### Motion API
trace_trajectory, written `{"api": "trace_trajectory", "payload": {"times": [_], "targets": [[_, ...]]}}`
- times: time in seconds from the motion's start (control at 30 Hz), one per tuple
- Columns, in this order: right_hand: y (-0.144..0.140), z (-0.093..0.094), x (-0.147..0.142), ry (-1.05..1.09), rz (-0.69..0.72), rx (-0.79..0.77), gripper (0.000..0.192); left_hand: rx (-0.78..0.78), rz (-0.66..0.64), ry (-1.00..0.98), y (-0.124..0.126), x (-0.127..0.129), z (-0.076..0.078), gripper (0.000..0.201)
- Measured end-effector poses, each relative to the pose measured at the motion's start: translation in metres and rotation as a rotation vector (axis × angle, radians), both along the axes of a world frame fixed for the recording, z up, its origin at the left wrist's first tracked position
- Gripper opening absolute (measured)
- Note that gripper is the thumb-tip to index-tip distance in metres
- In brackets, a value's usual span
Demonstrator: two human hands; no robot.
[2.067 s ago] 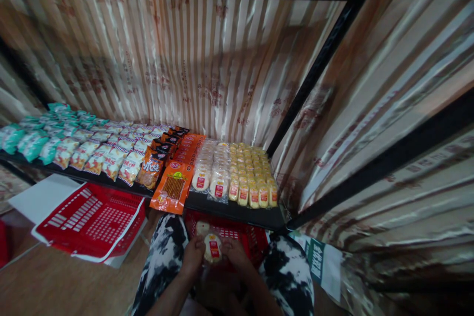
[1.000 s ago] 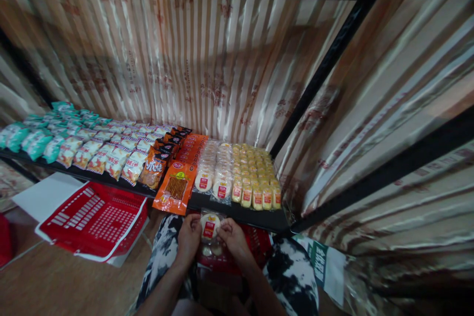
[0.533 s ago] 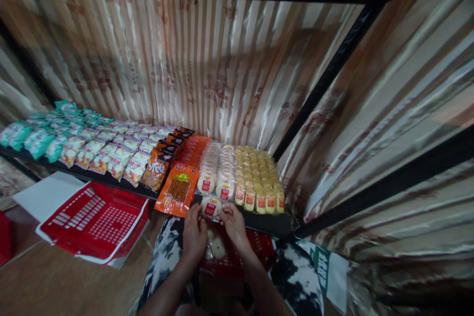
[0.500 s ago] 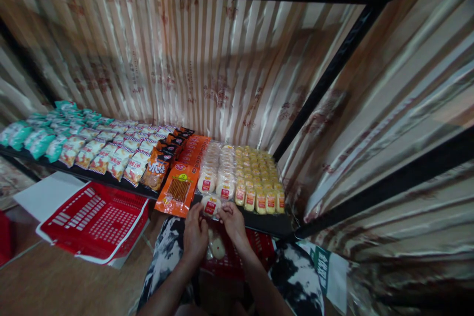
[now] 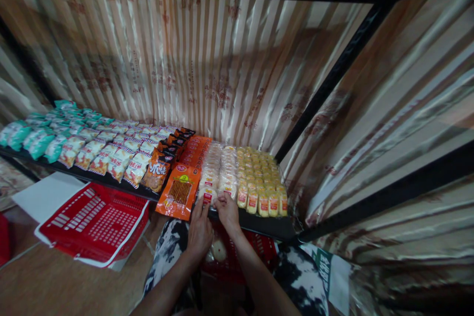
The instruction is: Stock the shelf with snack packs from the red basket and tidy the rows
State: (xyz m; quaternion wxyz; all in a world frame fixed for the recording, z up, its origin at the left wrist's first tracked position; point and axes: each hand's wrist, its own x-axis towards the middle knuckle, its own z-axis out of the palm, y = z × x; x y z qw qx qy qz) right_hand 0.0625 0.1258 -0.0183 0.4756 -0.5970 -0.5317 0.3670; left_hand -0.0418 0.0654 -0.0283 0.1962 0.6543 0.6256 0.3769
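Both my hands are at the front edge of the black shelf (image 5: 259, 221). Between them is a round, pale snack packet (image 5: 208, 196) in clear wrap with a red label, at the front of the left row of similar packets. My left hand (image 5: 201, 227) pinches its lower left side. The fingers of my right hand (image 5: 227, 213) are closed at its right edge. Behind lie two rows of round white packets (image 5: 227, 170). To the right are rows of small yellow packets (image 5: 258, 177); an orange bag of stick snacks (image 5: 178, 190) lies to the left.
White-and-orange snack bags (image 5: 120, 162) and turquoise bags (image 5: 39, 140) fill the shelf's left part. A red basket (image 5: 92, 224) stands on the floor at left. Another red basket (image 5: 255, 244) with round packets is between my knees. Black posts (image 5: 333, 74) and a striped curtain (image 5: 207, 59) enclose the shelf.
My hands have moved the round packet forward and slightly left, from in front of the shelf edge to the front of the left row. My right fingers have drawn closer together.
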Motion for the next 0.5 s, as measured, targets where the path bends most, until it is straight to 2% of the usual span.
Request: {"api": "trace_trajectory", "payload": {"times": [0.13, 0.5], "targets": [[0.005, 0.000, -0.004, -0.069, 0.003, 0.013, 0.009, -0.027, -0.025, 0.046, 0.003, 0.000, -0.001, 0.059], [0.001, 0.008, -0.010, -0.165, 0.018, 0.082, 0.022, -0.053, -0.059, 0.103, 0.012, -0.003, -0.005, 0.059]]}}
